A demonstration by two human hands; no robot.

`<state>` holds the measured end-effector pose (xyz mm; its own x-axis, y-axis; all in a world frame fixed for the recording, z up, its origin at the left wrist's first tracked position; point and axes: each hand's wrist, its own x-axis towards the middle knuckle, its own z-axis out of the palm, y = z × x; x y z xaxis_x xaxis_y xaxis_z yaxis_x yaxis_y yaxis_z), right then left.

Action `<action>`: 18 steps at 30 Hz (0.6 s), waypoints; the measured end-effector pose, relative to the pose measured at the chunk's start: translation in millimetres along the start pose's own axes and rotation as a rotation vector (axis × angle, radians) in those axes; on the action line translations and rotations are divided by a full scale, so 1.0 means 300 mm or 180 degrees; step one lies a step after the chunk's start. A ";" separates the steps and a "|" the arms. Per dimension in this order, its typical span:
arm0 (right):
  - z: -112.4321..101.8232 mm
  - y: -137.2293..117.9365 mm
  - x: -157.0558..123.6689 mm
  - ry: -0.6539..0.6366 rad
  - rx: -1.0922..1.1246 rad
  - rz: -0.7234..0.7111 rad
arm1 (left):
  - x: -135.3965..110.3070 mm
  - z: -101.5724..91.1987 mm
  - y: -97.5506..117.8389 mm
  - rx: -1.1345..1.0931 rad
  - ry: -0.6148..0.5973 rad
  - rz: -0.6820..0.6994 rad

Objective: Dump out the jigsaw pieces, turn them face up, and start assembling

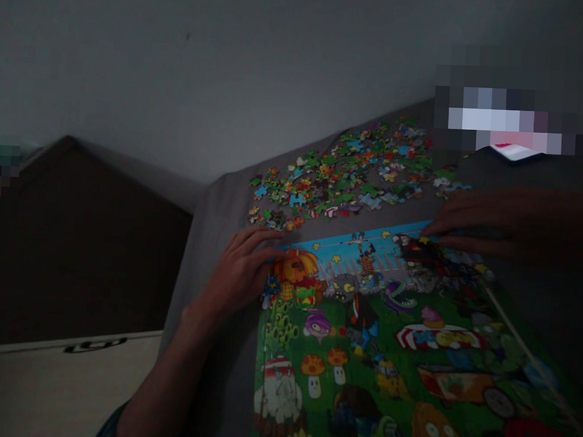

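Note:
A colourful cartoon picture sheet (pixel 314 374) with plant and zombie figures lies on the grey cloth surface, its blue top edge away from me. At its upper left corner is my left hand (pixel 241 264), fingers stretched out and slightly apart, the tips touching the corner. My right hand (pixel 484 220) reaches in from the right, dim in shadow. Its fingers are extended and their tips rest at the sheet's top edge, toward the right. No loose piece shows in either hand. Just beyond the sheet, many loose jigsaw pieces (pixel 345 196) are spread out.
The grey cloth surface (pixel 234 203) runs back to a pale wall (pixel 230 68). A blurred-out patch hides most of a bright, flat object (pixel 516 152) at the upper right. Left of the cloth are a dark panel (pixel 88 235) and a light wooden surface (pixel 62 389).

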<state>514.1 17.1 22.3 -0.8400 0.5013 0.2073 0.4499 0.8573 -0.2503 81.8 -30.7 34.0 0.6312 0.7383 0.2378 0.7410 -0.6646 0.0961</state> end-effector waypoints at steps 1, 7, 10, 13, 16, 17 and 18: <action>-0.001 -0.001 0.001 0.0006 -0.0001 0.0001 | -0.001 0.002 -0.010 -0.0006 0.0061 -0.0090; -0.001 -0.009 0.001 0.0060 0.0035 0.0009 | 0.014 0.058 -0.126 0.0048 0.0537 -0.1311; 0.003 -0.012 0.003 0.0086 0.0086 0.0037 | 0.030 0.105 -0.175 0.0023 0.0424 -0.1652; 0.004 -0.014 0.011 0.0130 0.0123 0.0030 | 0.036 0.132 -0.199 -0.0042 0.0399 -0.1746; 0.004 -0.014 0.017 0.0122 0.0166 0.0053 | 0.031 0.134 -0.208 -0.0168 0.0435 -0.1794; 0.006 -0.012 0.015 0.0113 0.0178 0.0066 | 0.029 0.133 -0.210 -0.0218 0.0464 -0.1813; 0.010 -0.008 0.012 0.0097 0.0188 0.0076 | 0.027 0.132 -0.211 -0.0273 0.0497 -0.1832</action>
<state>509.1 16.3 20.8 -0.8193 0.5256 0.2290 0.4502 0.8371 -0.3107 49.0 21.9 -8.5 0.0882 0.9607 0.2630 0.9284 -0.1750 0.3277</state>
